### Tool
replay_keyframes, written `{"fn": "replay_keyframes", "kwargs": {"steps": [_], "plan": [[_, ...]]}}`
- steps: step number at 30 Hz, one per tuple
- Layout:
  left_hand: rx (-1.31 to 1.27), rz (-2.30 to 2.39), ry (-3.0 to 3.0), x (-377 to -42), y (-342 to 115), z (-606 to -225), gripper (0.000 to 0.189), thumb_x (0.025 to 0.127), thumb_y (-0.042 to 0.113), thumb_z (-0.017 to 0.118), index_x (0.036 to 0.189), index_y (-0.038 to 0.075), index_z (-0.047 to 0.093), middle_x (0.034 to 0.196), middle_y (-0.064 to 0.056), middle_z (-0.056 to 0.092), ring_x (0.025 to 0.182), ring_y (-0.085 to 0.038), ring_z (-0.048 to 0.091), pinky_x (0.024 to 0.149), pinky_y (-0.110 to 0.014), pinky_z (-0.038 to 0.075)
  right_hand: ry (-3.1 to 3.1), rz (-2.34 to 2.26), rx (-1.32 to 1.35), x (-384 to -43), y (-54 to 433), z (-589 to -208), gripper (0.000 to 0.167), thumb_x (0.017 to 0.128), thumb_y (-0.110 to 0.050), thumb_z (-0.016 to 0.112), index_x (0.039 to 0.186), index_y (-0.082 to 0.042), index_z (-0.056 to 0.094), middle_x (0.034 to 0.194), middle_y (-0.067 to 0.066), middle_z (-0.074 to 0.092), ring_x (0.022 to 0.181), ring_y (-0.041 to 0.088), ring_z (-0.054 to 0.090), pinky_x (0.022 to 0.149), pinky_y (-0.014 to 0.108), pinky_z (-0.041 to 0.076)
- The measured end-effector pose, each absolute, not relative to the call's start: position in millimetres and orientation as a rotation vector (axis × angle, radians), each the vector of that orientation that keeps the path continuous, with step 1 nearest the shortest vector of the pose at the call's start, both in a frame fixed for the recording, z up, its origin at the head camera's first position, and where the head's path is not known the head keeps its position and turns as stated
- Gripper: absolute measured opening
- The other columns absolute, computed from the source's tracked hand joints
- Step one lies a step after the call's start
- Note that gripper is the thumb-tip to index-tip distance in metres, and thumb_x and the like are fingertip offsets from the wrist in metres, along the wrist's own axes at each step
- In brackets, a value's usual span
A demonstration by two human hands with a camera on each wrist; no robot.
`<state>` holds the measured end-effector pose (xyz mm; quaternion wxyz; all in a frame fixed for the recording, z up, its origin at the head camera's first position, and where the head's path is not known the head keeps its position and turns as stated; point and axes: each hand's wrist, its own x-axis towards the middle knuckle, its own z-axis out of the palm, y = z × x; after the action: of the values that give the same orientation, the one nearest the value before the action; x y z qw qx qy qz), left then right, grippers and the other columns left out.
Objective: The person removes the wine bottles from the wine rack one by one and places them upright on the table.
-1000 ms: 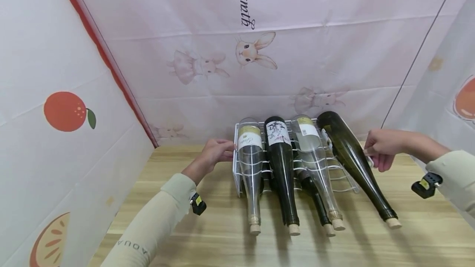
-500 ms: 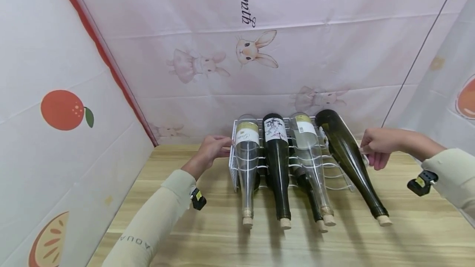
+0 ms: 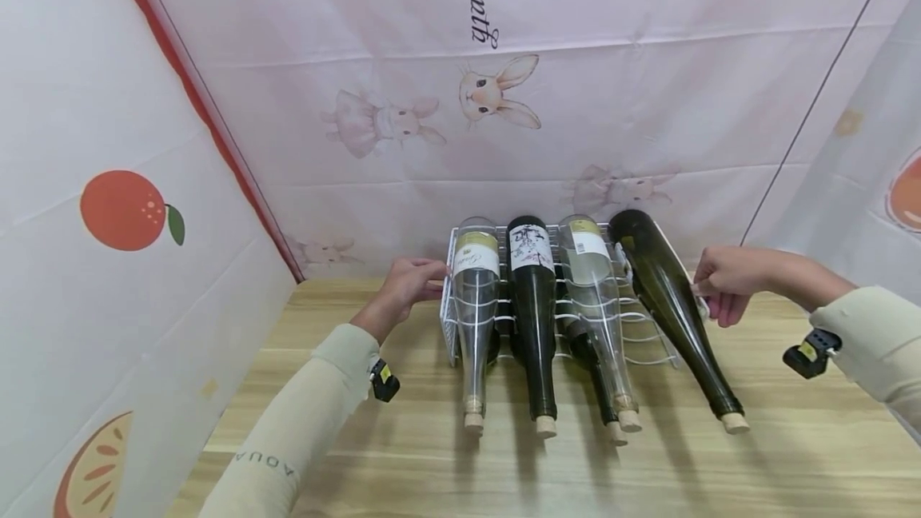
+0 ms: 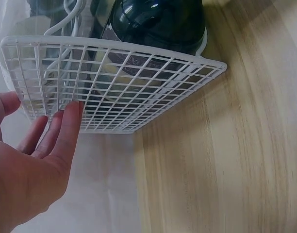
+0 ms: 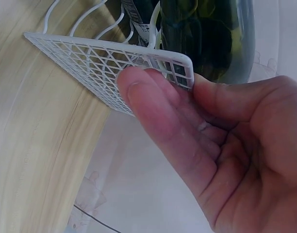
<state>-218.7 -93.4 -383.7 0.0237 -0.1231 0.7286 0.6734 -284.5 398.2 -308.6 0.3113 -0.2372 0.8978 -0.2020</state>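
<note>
A white wire bottle rack (image 3: 448, 318) stands near the back wall, loaded with corked bottles whose necks point toward me. On top lie a clear bottle (image 3: 475, 294), a dark bottle (image 3: 534, 326) with a floral label, another clear bottle (image 3: 603, 326) and a slanted green bottle (image 3: 676, 314). Beneath them a lower dark bottle (image 3: 600, 378) partly shows. My left hand (image 3: 404, 292) touches the rack's left mesh panel (image 4: 114, 44) with fairly straight fingers, its thumb at the panel's edge. At the other end, my right hand (image 3: 734, 282) pinches the right panel's corner between thumb and fingers.
The rack rests on a wooden table (image 3: 403, 454). Behind it hangs a pink rabbit-print cloth wall (image 3: 403, 206), and a white fruit-print wall (image 3: 165, 326) rises at the left. The corked necks jut out over the tabletop toward me.
The rack and its bottles have shifted slightly left and back toward the rear wall. Both hands have moved along with it, keeping their places at its two sides.
</note>
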Motion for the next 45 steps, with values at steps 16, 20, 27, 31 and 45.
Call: {"fn": "replay_keyframes", "kwargs": {"steps": [16,20,27,31,45], "plan": [[-0.387,2.138,2.224,-218.3,-93.9,-386.5,0.037,0.091,0.01,0.072,0.123,-0.007,0.067,0.119,-0.022,0.073,0.086,-0.021,0.077,0.087,-0.036,0.065,2.332,-0.54,-0.622,-287.1,398.2,-305.6,0.035,0.106,-0.009,0.049,0.079,0.001,0.069,0.069,0.008,0.074,0.061,0.019,0.075,0.061,0.035,0.065],[-0.39,2.141,2.224,-216.4,-93.2,-385.8,0.038,0.091,0.012,0.072,0.124,-0.007,0.067,0.124,-0.024,0.071,0.088,-0.021,0.078,0.087,-0.035,0.064,2.327,-0.538,-0.615,-287.6,398.6,-305.5,0.035,0.106,-0.009,0.049,0.08,0.003,0.069,0.069,0.007,0.074,0.061,0.018,0.074,0.061,0.034,0.065],[-0.408,2.145,2.214,-215.8,-93.4,-386.4,0.042,0.091,0.015,0.073,0.127,-0.006,0.066,0.129,-0.024,0.069,0.088,-0.02,0.077,0.088,-0.034,0.064,2.327,-0.53,-0.626,-288.2,399.8,-304.7,0.037,0.107,-0.008,0.047,0.081,0.005,0.069,0.069,0.007,0.073,0.06,0.017,0.074,0.061,0.034,0.065],[-0.415,2.168,2.19,-215.2,-91.2,-386.9,0.043,0.091,0.015,0.075,0.127,-0.005,0.066,0.127,-0.025,0.071,0.089,-0.02,0.078,0.093,-0.038,0.063,2.322,-0.531,-0.619,-287.9,401.4,-304.2,0.037,0.106,-0.008,0.048,0.079,0.004,0.069,0.069,0.007,0.073,0.06,0.016,0.074,0.061,0.034,0.065],[-0.42,2.185,2.19,-212.5,-90.3,-388.0,0.038,0.093,0.015,0.073,0.124,-0.006,0.068,0.126,-0.024,0.072,0.094,-0.024,0.078,0.102,-0.046,0.059,2.329,-0.549,-0.617,-287.9,402.2,-306.9,0.036,0.107,-0.01,0.048,0.082,0.005,0.069,0.07,0.007,0.073,0.062,0.018,0.074,0.062,0.034,0.065]]}}
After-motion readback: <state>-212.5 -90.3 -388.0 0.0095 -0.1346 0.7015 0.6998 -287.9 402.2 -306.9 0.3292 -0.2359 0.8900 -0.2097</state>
